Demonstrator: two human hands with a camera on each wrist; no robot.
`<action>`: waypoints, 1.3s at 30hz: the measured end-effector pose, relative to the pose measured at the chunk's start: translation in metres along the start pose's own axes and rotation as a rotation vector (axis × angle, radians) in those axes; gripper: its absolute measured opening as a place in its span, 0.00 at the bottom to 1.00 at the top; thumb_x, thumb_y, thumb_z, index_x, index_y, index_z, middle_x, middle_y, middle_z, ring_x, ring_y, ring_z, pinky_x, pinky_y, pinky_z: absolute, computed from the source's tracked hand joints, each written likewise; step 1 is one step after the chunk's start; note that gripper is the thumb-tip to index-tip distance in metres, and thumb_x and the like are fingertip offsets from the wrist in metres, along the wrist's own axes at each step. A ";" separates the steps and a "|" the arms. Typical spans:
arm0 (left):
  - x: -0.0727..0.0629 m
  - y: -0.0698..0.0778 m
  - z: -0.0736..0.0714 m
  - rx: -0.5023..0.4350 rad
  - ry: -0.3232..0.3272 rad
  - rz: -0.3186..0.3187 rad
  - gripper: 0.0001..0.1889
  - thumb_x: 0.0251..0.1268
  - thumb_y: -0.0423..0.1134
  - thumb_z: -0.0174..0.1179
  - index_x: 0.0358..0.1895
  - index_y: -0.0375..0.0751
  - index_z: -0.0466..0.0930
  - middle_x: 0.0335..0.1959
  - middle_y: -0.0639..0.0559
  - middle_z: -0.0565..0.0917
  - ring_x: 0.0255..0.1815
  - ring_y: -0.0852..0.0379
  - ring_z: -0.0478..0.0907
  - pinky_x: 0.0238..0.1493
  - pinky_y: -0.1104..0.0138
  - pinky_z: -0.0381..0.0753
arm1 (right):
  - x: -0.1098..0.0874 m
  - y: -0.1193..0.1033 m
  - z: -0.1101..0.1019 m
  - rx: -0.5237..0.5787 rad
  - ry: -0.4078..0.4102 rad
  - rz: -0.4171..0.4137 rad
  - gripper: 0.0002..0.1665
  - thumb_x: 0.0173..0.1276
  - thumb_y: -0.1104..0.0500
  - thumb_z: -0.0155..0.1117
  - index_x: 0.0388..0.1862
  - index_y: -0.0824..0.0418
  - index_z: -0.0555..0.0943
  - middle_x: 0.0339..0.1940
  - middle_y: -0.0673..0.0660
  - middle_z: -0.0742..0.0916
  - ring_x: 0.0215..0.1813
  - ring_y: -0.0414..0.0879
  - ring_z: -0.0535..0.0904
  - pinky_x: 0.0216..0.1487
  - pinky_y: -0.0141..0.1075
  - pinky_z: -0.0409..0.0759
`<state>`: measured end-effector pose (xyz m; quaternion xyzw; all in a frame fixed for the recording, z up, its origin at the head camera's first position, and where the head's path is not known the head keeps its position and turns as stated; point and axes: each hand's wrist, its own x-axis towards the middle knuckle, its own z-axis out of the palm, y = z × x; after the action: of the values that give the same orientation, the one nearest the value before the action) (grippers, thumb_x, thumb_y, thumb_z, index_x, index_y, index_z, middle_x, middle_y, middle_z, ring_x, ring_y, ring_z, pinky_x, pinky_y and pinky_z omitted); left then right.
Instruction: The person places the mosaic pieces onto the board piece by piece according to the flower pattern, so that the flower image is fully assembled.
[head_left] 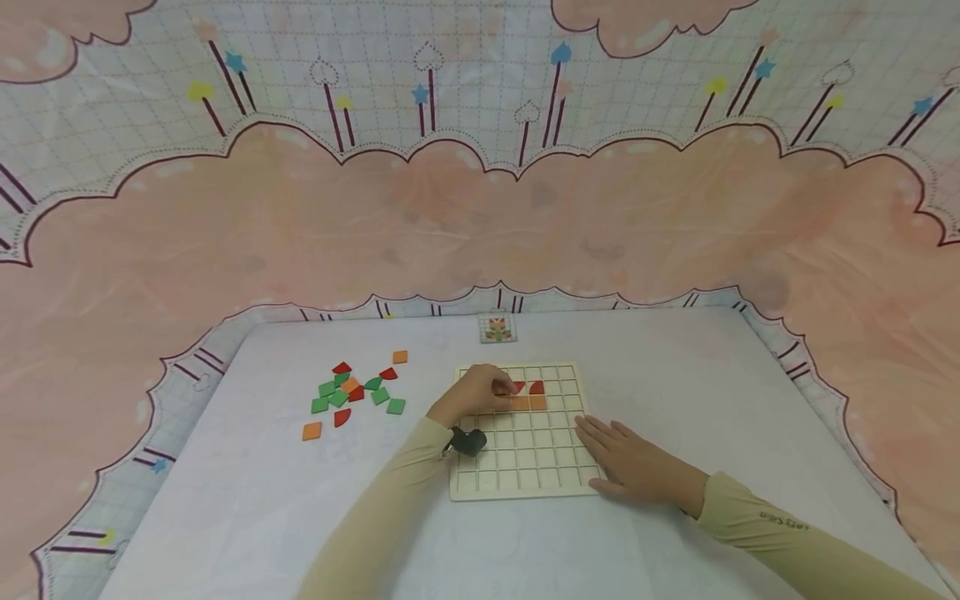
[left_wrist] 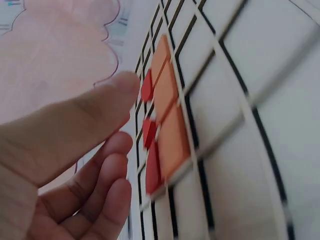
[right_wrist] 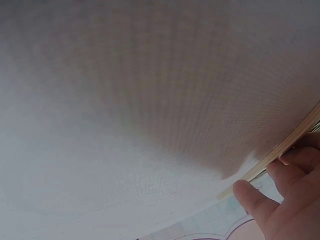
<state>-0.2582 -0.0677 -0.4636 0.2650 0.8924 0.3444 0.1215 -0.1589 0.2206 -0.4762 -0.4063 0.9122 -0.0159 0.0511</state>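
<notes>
A pale wooden grid board point(head_left: 515, 479) lies on the white table. In the left wrist view, a row of orange squares point(left_wrist: 173, 142) sits in its cells, with red pieces point(left_wrist: 153, 170) along the row beyond. My left hand point(head_left: 477, 392) hovers over the upper left of the board, thumb and bent fingers apart, fingertips close to the red pieces. I see nothing held between them; whether a fingertip touches a piece I cannot tell. My right hand point(head_left: 637, 467) rests at the board's right edge, fingers extended and touching the rim.
Loose green, red and orange pieces point(head_left: 338, 398) lie scattered left of the board. A small card with a coloured pattern point(head_left: 497, 328) lies behind the board, near the table's far edge. Patterned cloth point(head_left: 480, 225) hangs around the table.
</notes>
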 end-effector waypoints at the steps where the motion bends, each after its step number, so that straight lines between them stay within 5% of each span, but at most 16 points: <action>1: -0.003 -0.003 -0.003 -0.004 -0.001 -0.002 0.08 0.55 0.36 0.67 0.39 0.39 0.85 0.37 0.48 0.85 0.37 0.59 0.78 0.42 0.69 0.77 | 0.000 0.000 0.000 0.001 -0.002 0.003 0.43 0.69 0.42 0.51 0.72 0.68 0.56 0.75 0.63 0.60 0.75 0.58 0.56 0.69 0.54 0.61; 17: -0.059 -0.047 -0.062 0.007 0.124 -0.154 0.13 0.52 0.37 0.69 0.42 0.39 0.85 0.37 0.49 0.84 0.37 0.57 0.73 0.44 0.65 0.75 | 0.000 -0.001 0.001 -0.002 0.001 0.012 0.43 0.69 0.42 0.50 0.72 0.68 0.56 0.75 0.63 0.61 0.75 0.57 0.56 0.69 0.53 0.61; 29: -0.099 -0.096 -0.094 0.026 0.227 -0.209 0.13 0.53 0.36 0.68 0.42 0.35 0.84 0.41 0.42 0.84 0.39 0.53 0.77 0.46 0.63 0.78 | -0.001 -0.001 -0.001 0.002 0.009 0.003 0.42 0.69 0.42 0.51 0.72 0.68 0.56 0.75 0.63 0.61 0.75 0.58 0.56 0.69 0.54 0.61; 39: -0.122 -0.123 -0.112 0.054 0.247 -0.373 0.16 0.56 0.39 0.67 0.47 0.36 0.82 0.39 0.44 0.82 0.39 0.52 0.75 0.41 0.67 0.75 | 0.000 -0.001 0.001 -0.011 0.009 0.000 0.43 0.69 0.42 0.51 0.72 0.68 0.56 0.74 0.63 0.61 0.74 0.58 0.57 0.68 0.54 0.62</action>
<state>-0.2499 -0.2742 -0.4607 0.0544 0.9430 0.3218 0.0655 -0.1585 0.2202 -0.4769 -0.4064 0.9125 -0.0128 0.0450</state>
